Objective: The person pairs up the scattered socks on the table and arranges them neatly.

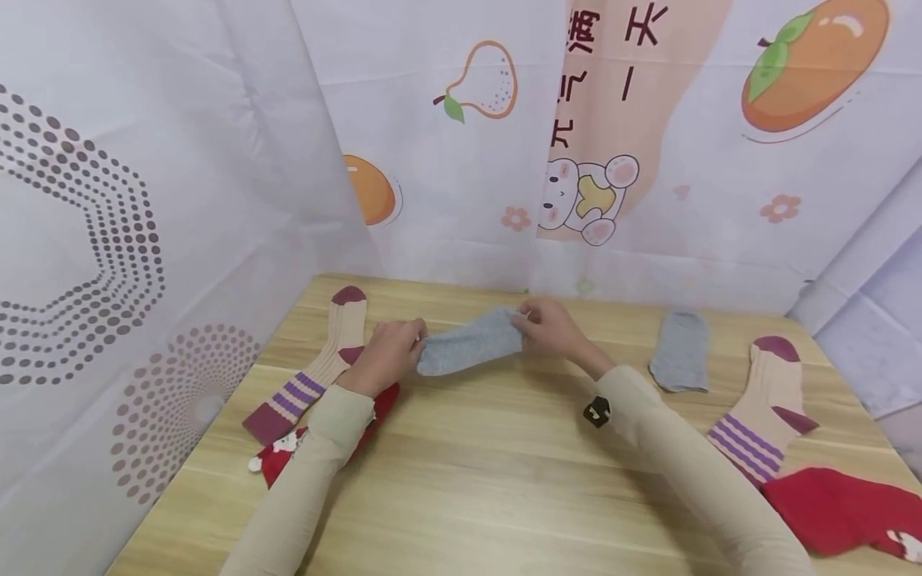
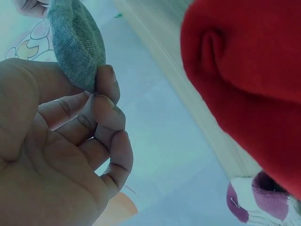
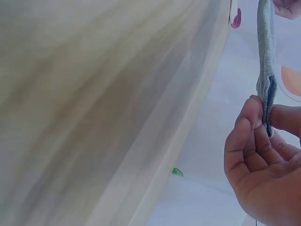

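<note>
A light grey ankle sock (image 1: 471, 344) is stretched between both hands over the far middle of the table. My left hand (image 1: 389, 352) pinches its toe end between thumb and fingers, as the left wrist view shows close up on the grey sock (image 2: 77, 44). At the other end my right hand (image 1: 551, 326) pinches the sock near its opening; the right wrist view shows the fabric (image 3: 266, 56) held edge-on by thumb and fingertips. A second grey sock (image 1: 680, 352) lies flat on the table to the right of the right hand.
On the wooden table (image 1: 468, 480), a beige, purple-striped sock (image 1: 310, 384) lies left, beside a red sock (image 1: 374, 420) partly hidden under my left arm. A matching striped sock (image 1: 763, 408) and red sock (image 1: 843, 512) lie right. Printed curtains (image 1: 446, 200) stand behind.
</note>
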The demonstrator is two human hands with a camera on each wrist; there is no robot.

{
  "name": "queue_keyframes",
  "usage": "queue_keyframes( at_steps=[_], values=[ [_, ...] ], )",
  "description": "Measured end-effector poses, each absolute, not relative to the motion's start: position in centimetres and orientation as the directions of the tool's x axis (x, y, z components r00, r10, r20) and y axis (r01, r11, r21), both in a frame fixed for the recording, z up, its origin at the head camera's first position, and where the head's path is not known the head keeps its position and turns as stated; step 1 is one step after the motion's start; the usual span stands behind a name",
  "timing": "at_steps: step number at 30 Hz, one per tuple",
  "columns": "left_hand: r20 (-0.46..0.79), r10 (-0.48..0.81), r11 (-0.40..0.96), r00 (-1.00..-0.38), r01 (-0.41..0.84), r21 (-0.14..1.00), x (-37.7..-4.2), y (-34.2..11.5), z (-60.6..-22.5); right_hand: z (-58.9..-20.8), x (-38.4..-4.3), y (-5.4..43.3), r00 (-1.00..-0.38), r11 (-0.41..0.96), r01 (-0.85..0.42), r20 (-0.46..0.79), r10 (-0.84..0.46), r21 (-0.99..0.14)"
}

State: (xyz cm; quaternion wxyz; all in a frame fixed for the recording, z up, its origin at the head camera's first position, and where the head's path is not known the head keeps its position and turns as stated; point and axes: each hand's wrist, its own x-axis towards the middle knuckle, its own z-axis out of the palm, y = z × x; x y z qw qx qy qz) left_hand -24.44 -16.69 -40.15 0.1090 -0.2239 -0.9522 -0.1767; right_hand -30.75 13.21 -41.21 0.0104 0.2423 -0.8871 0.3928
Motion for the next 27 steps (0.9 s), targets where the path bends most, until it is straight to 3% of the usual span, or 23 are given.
queue_keyframes(
  at_steps=[9,27],
  values=[
    [0.326,0.446,0.793,-0.833,0.537,0.288,-23.8,-15.4,-40.1,-41.3,-28.5,15.5,-0.883,0.593,-0.448,0.226,-0.411,-0.669],
    [0.273,0.568,0.733,-0.776,0.628,0.261,-21.4,-11.5,-39.4,-40.8,-21.7,21.1,-0.91,0.588,-0.383,0.181,-0.374,-0.712]
  ],
)
